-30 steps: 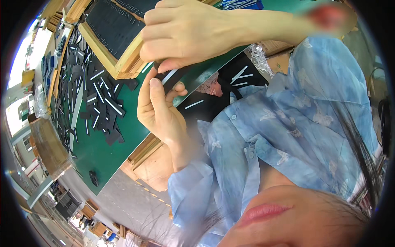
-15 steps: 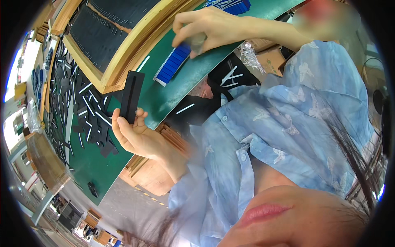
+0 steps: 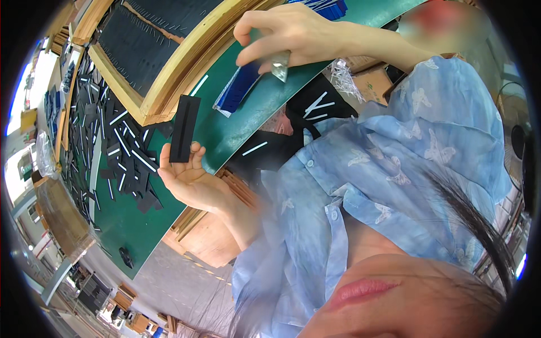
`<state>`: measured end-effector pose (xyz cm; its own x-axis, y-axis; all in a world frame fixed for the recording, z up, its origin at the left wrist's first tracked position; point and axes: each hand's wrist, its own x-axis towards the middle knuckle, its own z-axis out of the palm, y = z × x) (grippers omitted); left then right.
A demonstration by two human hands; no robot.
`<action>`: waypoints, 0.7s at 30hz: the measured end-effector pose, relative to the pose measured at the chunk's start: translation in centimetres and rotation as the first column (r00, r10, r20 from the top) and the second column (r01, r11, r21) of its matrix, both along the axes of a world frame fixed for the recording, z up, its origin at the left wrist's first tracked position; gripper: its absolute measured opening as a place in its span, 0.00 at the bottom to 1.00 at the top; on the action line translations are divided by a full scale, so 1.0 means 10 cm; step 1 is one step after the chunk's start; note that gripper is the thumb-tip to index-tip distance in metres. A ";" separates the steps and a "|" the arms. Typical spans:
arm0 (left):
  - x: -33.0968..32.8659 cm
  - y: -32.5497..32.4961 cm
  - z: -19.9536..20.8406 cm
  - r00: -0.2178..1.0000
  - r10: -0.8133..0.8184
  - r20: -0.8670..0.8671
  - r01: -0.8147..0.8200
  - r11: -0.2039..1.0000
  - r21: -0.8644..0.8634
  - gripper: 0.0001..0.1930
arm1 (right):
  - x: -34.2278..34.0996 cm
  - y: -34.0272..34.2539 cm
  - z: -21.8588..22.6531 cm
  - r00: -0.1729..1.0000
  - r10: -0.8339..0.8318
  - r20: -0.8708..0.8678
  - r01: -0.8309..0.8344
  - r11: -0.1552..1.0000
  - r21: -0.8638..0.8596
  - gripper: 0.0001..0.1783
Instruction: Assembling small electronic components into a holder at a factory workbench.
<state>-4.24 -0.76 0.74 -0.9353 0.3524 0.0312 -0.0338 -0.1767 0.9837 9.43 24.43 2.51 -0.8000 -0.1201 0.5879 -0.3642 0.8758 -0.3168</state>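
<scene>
My left hand (image 3: 194, 183) holds up a flat black strip (image 3: 185, 129) with a groove down its length. The strip rests upright against the curled fingers, and the palm faces up. Over the green tabletop, my right hand (image 3: 293, 36) has its thumb and forefinger bent above a row of blue strips (image 3: 235, 94). Whether those fingertips touch the blue strips is blurred. Tucked in the lower fingers of that hand is a small shiny pointed piece (image 3: 279, 66), whose kind I cannot make out.
A wooden frame (image 3: 152, 107) with a dark panel stands on the green table (image 3: 132, 228). Many black pieces and white sticks (image 3: 127, 146) lie heaped at left. More blue strips (image 3: 329, 8) are at the top. White sticks (image 3: 318, 104) lie on black cloth near my body. A small black object (image 3: 125, 257) sits near the table corner.
The black strip in my left hand has turned more upright and its palm has opened. My right hand has shifted slightly, exposing more of the shiny piece. The blue row now looks more slanted.
</scene>
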 end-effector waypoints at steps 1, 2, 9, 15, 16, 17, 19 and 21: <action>0.00 0.00 -0.02 1.000 -0.004 -0.002 0.004 1.000 0.001 0.26 | 0.00 -0.03 0.04 0.997 0.026 -0.075 -0.022 0.999 0.045 0.18; 0.00 0.02 -0.01 1.000 -0.001 -0.003 0.001 1.000 0.002 0.26 | 0.00 -0.04 0.09 0.997 0.028 -0.076 -0.025 0.999 0.046 0.18; 0.23 0.29 0.10 0.986 -0.131 0.099 0.127 0.991 0.040 0.35 | 0.02 -0.18 0.22 0.993 0.105 -0.049 -0.114 0.959 -0.259 0.21; 0.29 0.30 0.16 0.958 -0.270 0.099 0.269 0.963 0.025 0.38 | 0.03 -0.16 0.18 0.992 0.125 -0.030 -0.127 0.916 -0.382 0.21; 0.29 0.30 0.16 0.957 -0.273 0.101 0.271 0.962 0.028 0.38 | 0.04 -0.16 0.19 0.993 0.116 -0.026 -0.117 0.915 -0.386 0.21; 0.30 0.30 0.15 0.955 -0.275 0.108 0.273 0.961 0.036 0.38 | 0.04 -0.16 0.18 0.993 0.112 -0.027 -0.114 0.912 -0.393 0.20; 0.30 0.29 0.15 0.955 -0.275 0.113 0.272 0.961 0.043 0.38 | 0.03 -0.15 0.16 0.993 0.115 -0.035 -0.119 0.912 -0.392 0.20; 0.31 0.29 0.15 0.953 -0.283 0.111 0.280 0.959 0.043 0.38 | 0.05 -0.17 0.20 0.993 0.112 -0.039 -0.118 0.914 -0.389 0.20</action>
<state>-1.18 2.12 2.21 -0.7962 0.6022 -0.0579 -0.1984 -0.1695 0.9654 9.94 22.73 4.49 -0.7849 0.0306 0.6188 -0.4625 0.6355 -0.6182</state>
